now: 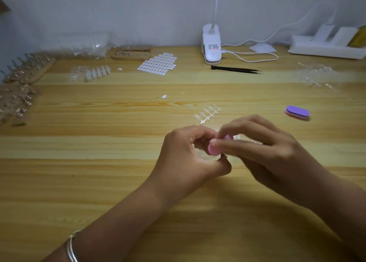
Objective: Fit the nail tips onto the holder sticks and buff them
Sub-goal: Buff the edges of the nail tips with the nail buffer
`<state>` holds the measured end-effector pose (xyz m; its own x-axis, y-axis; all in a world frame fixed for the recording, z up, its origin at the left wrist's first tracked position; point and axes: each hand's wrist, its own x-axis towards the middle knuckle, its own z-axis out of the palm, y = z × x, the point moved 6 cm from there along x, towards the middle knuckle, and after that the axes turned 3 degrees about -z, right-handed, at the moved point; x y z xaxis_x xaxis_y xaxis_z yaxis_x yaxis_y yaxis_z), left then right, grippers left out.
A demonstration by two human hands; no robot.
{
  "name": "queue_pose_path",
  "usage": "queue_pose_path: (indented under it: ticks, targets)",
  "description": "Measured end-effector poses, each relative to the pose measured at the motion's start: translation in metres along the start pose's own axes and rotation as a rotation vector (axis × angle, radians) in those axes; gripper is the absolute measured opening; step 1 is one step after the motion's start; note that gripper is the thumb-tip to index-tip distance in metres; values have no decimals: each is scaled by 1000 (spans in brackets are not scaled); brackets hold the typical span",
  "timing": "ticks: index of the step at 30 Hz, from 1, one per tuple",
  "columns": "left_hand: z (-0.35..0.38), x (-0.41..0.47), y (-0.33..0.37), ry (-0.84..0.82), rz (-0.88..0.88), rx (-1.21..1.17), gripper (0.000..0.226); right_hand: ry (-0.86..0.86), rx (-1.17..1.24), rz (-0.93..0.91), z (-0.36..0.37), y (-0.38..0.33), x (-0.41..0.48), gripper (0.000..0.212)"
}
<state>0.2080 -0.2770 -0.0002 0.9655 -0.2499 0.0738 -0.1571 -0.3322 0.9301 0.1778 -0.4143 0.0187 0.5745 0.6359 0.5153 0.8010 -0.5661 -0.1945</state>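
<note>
My left hand [188, 156] and my right hand [263, 150] meet over the middle of the wooden table [99, 162]. A small pink buffer block [214, 149] is pinched in my right hand's fingers and pressed against what my left hand pinches. That item is clear and mostly hidden; I cannot tell whether it is a nail tip or a stick. A strip of clear nail tips [208, 114] lies just beyond my hands. A second buffer block [297, 112], purple on pink, rests to the right.
Holder sticks in wooden stands [23, 73] line the left edge, with another stand [130, 53] at the back. A sheet of white adhesive tabs [158, 64], black tweezers [235, 69], a clip lamp [211, 43], a power strip [324, 47] and loose clear tips [315, 75] lie farther back.
</note>
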Motion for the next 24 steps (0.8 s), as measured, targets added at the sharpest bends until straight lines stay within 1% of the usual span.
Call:
queue_pose_path:
  ticks: [2, 4, 7, 9, 10, 12, 13, 15, 17, 21, 22, 24]
  targets:
    - [0, -1, -2, 14, -28, -4, 27, 39, -31, 52, -11, 10, 0, 28]
    - [0, 0, -1, 15, -21, -6, 27, 63, -32, 63, -11, 8, 1, 27]
    - [1, 0, 0, -3, 6, 0, 25, -8, -29, 3, 4, -5, 2, 29]
    - [0, 0, -2, 1, -18, -6, 26, -21, -52, 30, -3, 6, 0, 30]
    - [0, 0, -3, 13, -30, -6, 26, 4, -60, 66, -10, 12, -1, 29]
    - [0, 1, -4, 21, -34, -7, 26, 68, -22, 105, -18, 14, 1, 24]
    - [0, 1, -2, 11, -23, -13, 26, 73, 10, 103, -15, 8, 2, 24]
    - [2, 1, 0, -13, 12, -13, 26, 25, 41, 59, 0, -6, 4, 23]
    - [2, 0, -1, -12, 17, -2, 25, -12, 46, 45, 1, -2, 2, 24]
    - [-1, 0, -3, 30, -8, 11, 27, 100, 59, 170, -24, 21, 0, 21]
    - [0, -1, -3, 20, -5, 13, 26, 98, 97, 169, -19, 14, 1, 21]
    - [2, -1, -1, -21, 4, 10, 26, 24, 148, 111, -1, -3, 3, 23]
